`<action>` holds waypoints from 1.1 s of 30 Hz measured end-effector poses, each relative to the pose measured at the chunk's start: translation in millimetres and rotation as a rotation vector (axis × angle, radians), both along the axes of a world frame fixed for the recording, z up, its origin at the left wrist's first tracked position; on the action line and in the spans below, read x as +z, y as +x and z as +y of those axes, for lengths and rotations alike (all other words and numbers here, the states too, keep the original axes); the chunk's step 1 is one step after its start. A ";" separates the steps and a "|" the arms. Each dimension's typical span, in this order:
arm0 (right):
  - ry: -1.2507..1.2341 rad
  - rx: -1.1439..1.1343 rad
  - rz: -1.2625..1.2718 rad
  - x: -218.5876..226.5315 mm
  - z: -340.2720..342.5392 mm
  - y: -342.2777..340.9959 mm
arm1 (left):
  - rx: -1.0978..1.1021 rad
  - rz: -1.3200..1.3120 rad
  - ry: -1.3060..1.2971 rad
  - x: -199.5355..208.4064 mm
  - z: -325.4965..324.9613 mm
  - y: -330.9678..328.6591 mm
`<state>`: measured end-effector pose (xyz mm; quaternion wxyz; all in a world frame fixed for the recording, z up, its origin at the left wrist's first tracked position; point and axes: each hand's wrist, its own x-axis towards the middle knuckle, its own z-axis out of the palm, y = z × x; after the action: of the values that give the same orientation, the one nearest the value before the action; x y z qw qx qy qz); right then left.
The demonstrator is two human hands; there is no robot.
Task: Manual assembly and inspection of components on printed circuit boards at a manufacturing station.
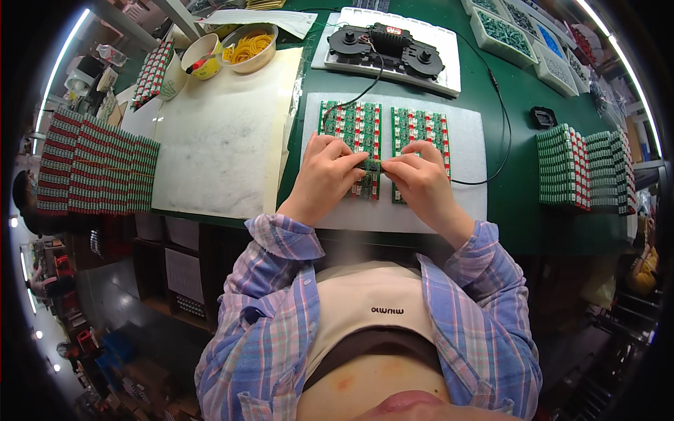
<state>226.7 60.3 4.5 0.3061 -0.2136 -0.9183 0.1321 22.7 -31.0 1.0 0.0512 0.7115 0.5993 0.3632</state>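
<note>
Two green circuit board panels with red and white parts lie side by side on a white foam sheet [463,210]. Over the lower half of the left panel [358,123], both hands meet at a small green circuit board [371,166]. My left hand [326,175] pinches its left side, and a black cable passes down close to those fingers. From the other side, the thumb and finger of my right hand [425,182] close on its right edge. My right hand partly covers the right panel [421,126]. Fingers hide much of the small board.
Behind the panels sits a black device with two round ends [386,49] on a white tray. Stacked boards stand left [98,165] and right [586,168]. A bowl of yellow rubber bands [251,49] is back left; parts bins [502,35] line the back right. A black cable [507,133] loops right.
</note>
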 end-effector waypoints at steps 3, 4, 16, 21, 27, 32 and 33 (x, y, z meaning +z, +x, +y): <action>0.004 -0.006 0.035 -11.4 3.4 -2.5 | 0.030 -0.001 0.000 -12.6 3.6 0.1; 0.004 -0.008 0.046 -14.0 4.1 -3.0 | 0.039 -0.002 -0.002 -16.4 4.0 0.0; 0.271 -0.055 -0.116 -15.9 -4.9 0.0 | 0.030 -0.015 -0.036 -23.0 5.9 -2.7; 0.179 -0.045 -0.108 -12.2 -5.0 -1.3 | 0.027 -0.063 -0.034 -26.7 6.8 -4.0; 0.164 0.031 -0.252 7.3 10.2 -3.5 | 0.016 -0.100 -0.025 -26.5 7.4 -6.0; 0.085 0.069 -0.281 2.3 18.4 -6.5 | 0.012 -0.091 -0.017 -23.8 5.1 -4.3; 0.058 0.069 -0.260 -2.2 18.0 -6.2 | 0.010 -0.089 -0.017 -23.0 5.3 -3.6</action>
<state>220.5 78.4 2.2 0.1856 -0.1884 -0.9604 0.0873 19.1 -25.7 -22.1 0.0820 0.6913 0.6031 0.3895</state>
